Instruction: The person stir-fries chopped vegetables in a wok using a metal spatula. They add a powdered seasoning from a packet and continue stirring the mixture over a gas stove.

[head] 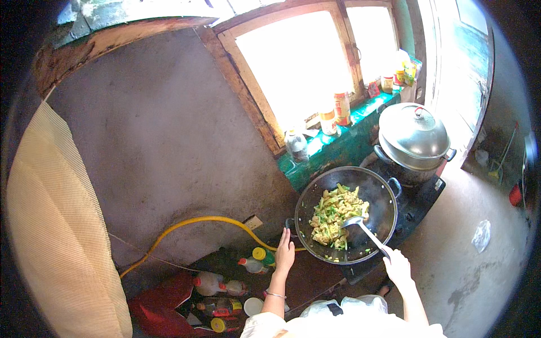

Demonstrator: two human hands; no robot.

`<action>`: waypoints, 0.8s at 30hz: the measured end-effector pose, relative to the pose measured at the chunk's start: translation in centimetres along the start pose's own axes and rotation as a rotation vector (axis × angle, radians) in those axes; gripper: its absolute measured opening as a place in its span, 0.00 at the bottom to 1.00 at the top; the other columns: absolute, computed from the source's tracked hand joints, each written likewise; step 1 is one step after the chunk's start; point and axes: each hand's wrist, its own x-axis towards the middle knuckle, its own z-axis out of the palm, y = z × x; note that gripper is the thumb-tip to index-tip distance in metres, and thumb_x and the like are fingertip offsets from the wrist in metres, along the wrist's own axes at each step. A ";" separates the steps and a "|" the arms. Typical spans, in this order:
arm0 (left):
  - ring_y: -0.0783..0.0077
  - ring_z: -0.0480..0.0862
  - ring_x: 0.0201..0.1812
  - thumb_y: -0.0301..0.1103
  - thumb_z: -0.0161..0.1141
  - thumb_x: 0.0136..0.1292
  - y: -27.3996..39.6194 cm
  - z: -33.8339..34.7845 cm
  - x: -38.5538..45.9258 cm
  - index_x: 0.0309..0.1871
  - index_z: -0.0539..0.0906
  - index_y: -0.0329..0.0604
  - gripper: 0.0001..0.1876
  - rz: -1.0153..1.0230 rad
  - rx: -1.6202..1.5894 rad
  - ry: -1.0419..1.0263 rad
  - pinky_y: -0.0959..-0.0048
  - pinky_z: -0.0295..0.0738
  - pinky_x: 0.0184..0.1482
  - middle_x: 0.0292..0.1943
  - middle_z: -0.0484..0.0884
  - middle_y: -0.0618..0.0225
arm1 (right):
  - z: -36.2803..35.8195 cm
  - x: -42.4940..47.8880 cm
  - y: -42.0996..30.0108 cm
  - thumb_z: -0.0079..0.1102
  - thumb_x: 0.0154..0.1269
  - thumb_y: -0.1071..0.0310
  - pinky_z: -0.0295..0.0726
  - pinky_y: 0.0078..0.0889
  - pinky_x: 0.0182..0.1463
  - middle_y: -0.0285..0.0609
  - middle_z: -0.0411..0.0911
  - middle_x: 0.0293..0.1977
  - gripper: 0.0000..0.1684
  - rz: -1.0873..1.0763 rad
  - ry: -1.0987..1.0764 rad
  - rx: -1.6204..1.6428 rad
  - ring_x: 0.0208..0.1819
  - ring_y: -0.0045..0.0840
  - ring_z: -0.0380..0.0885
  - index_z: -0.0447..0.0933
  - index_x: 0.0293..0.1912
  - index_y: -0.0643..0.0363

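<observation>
A dark wok (380,198) with two side handles sits on a black gas stove (418,203). In it lies a heap of cauliflower pieces with green bits (334,211). My right hand (397,267) is closed around the dark handle of a metal ladle (372,234), whose bowl rests against the cauliflower's right side. At the wok's left, my left hand (285,252) is raised with fingers extended, its fingertips at the wok's left handle (289,223). Whether those fingers grip the handle cannot be made out.
A lidded steel pot (414,135) stands behind the wok. Jars (342,109) and a plastic bottle (296,145) line the green windowsill (363,131). Several bottles (219,306) and a white cup (253,306) stand at lower left. A yellow hose (203,219) runs along the wall. A plastic bag (481,235) lies on the floor.
</observation>
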 end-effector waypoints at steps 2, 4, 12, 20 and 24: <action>0.57 0.64 0.67 0.29 0.45 0.66 -0.6 0.3 0.4 0.70 0.60 0.46 0.27 0.033 0.006 0.045 0.66 0.64 0.64 0.71 0.57 0.64 | 0.0 -0.2 -0.1 0.56 0.60 0.63 0.77 0.45 0.42 0.49 0.73 0.35 0.24 0.007 -0.001 -0.009 0.37 0.44 0.77 0.69 0.58 0.43; 0.57 0.67 0.65 0.28 0.45 0.66 -0.6 0.2 0.3 0.69 0.62 0.48 0.26 0.026 -0.001 0.051 0.66 0.66 0.62 0.70 0.59 0.64 | 0.0 -0.3 -0.1 0.57 0.60 0.64 0.77 0.44 0.42 0.50 0.75 0.34 0.24 0.004 0.017 -0.009 0.37 0.44 0.78 0.70 0.57 0.44; 0.58 0.70 0.63 0.28 0.44 0.67 -0.5 -0.5 0.9 0.67 0.66 0.52 0.24 -0.002 0.002 0.016 0.67 0.68 0.60 0.68 0.62 0.69 | -4.1 0.4 -0.3 0.60 0.56 0.66 0.79 0.42 0.41 0.51 0.80 0.31 0.20 -0.072 0.103 0.119 0.33 0.42 0.80 0.77 0.51 0.47; 0.60 0.74 0.59 0.28 0.43 0.69 -0.2 -0.4 0.9 0.68 0.66 0.53 0.24 -0.025 0.067 -0.025 0.68 0.73 0.53 0.69 0.62 0.71 | -11.4 -0.5 -0.7 0.59 0.58 0.62 0.79 0.39 0.34 0.47 0.77 0.23 0.18 -0.133 0.095 -0.040 0.27 0.38 0.79 0.77 0.50 0.48; 0.61 0.74 0.59 0.32 0.43 0.70 -0.3 -0.5 0.8 0.68 0.66 0.55 0.23 0.002 0.147 0.018 0.66 0.74 0.53 0.69 0.62 0.73 | -13.5 -1.6 -0.9 0.59 0.57 0.64 0.77 0.36 0.34 0.47 0.77 0.23 0.19 -0.180 0.077 -0.047 0.26 0.38 0.78 0.78 0.50 0.46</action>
